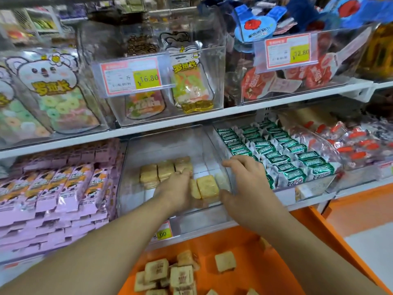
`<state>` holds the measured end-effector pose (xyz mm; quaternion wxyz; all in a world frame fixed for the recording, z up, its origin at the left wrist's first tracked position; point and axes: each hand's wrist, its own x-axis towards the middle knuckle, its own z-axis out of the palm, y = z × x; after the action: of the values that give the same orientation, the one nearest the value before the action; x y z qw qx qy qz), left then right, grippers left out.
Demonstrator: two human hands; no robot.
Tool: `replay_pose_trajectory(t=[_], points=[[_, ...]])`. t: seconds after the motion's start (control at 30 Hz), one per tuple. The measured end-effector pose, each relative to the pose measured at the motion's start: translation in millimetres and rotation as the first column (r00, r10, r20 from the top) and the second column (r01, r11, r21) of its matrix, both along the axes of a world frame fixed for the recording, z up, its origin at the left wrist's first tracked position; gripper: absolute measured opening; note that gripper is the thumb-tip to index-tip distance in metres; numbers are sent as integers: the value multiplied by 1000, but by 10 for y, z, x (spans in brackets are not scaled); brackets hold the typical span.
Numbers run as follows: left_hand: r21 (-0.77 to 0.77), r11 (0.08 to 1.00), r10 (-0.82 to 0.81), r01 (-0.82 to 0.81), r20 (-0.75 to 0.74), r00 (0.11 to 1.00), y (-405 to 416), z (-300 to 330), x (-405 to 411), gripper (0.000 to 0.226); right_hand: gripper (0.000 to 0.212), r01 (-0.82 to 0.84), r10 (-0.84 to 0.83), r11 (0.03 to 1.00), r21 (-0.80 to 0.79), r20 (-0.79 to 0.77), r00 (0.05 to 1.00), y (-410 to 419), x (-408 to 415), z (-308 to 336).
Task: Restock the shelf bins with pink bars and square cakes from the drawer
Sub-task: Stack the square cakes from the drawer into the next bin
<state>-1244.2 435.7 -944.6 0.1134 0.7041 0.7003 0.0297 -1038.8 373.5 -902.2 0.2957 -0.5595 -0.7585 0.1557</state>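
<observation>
In the clear bin: square cakes are set at 3 o'clock of the back row.
Left hand: fingers hidden; state cannot be told.
Right hand: fingers spread; rows should be squared.

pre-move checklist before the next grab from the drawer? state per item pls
1. Both hands in clear bin: ok, left hand and right hand are inside.
2. Cakes between the hands settled: cannot tell, some look on edge.
3. Left grip free: cannot tell, fingers hidden.
4. Room left in bin: ok, floor mostly bare.
5. Drawer stock: ok, drawer cakes remain.
6. Pink bars bin: ok, looks full.
</observation>
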Motion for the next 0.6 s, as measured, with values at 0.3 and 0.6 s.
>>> replay_pose_trajectory(t=[0.3,0.6], points=[[77,996,64,-52,-158,985,-32,126,97,94,62,34,-35,999,-5,-22,999,-1,-46,12],[92,990,112,-102,-108,988,174,157,75,104,59,46,-45,998,38,-14,999,47,-72,-18]])
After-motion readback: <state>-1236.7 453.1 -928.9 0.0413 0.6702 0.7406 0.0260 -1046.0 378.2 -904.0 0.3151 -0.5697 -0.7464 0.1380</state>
